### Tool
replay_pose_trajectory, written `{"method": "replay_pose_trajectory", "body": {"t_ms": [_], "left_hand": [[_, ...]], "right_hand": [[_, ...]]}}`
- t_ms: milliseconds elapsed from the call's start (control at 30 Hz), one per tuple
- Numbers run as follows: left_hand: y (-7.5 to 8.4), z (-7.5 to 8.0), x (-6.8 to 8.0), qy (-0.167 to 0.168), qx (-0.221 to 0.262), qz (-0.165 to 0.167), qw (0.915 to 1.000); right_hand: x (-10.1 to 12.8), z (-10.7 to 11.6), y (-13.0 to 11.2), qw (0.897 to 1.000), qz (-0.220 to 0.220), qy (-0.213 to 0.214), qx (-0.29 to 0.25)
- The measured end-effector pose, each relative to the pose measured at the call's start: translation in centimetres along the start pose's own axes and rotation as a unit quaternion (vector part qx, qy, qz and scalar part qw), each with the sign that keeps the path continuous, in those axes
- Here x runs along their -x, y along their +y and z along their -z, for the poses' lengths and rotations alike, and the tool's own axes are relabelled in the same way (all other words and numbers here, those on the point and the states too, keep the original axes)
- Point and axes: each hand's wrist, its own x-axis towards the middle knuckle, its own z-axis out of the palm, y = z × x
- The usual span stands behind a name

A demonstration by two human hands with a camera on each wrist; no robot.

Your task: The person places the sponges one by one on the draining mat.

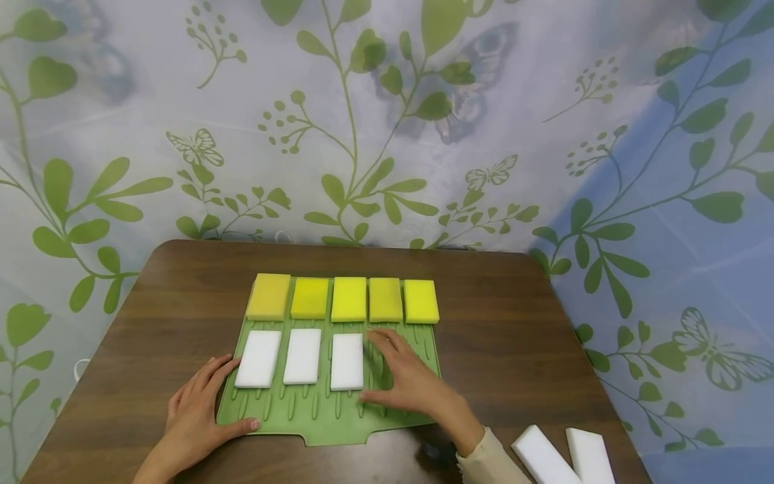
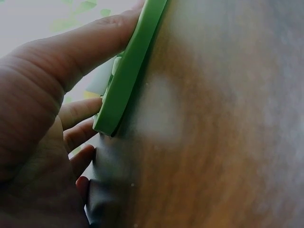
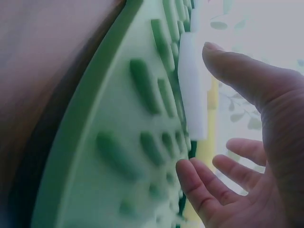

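Observation:
A green ribbed draining mat (image 1: 338, 423) lies on the table with two rows of sponge blocks. Along its far side are several yellow sponges, among them a bright one (image 1: 349, 299) in the middle. Three white sponges lie nearer: a left one (image 1: 258, 359), a middle one (image 1: 302, 356) and a right one (image 1: 347, 361). My left hand (image 1: 196, 413) rests at the mat's left corner, thumb over the front edge, fingers along the left side beside the left white sponge. My right hand (image 1: 408, 373) hovers beside the right white sponge, thumb and fingers spread apart, holding nothing.
Two more white sponges, one slanted (image 1: 544, 456) and one beside it (image 1: 589, 457), lie at the table's front right. The brown wooden table (image 1: 496, 336) meets a leaf-patterned curtain (image 1: 387, 134) at the back and right.

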Motion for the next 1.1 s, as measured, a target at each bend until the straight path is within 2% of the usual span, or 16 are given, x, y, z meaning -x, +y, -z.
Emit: {"method": "replay_pose_trajectory", "body": {"t_ms": [200,400,567,700,800,900,1100], "left_hand": [[0.0,0.1,0.0,-0.001,0.0,0.001,1.0],[0.0,0.3,0.1,0.0,-0.003,0.002,1.0],[0.2,0.3,0.0,-0.006,-0.006,0.007,0.9999],[0.2,0.1,0.0,-0.005,-0.005,0.006,1.0],[0.0,0.1,0.0,0.006,-0.003,0.0,1.0],[-0.2,0.1,0.0,0.012,-0.006,-0.004,0.9999],[-0.1,0.0,-0.1,0.005,-0.006,-0.004,1.0]], "right_hand": [[3.7,2.1,1.6,0.998,-0.04,0.029,-0.026],[8.5,4.0,4.3,0.991,-0.099,0.088,-0.017],[12.9,5.2,6.3,0.98,-0.13,0.147,0.034],[15.8,6.3,7.1,0.97,-0.163,0.165,0.078],[17.4,7.2,7.6,0.963,-0.192,0.157,0.105],[18.5,8.0,8.1,0.957,-0.227,0.129,0.124],[19.1,8.8,9.0,0.954,-0.286,0.041,0.077]]}}
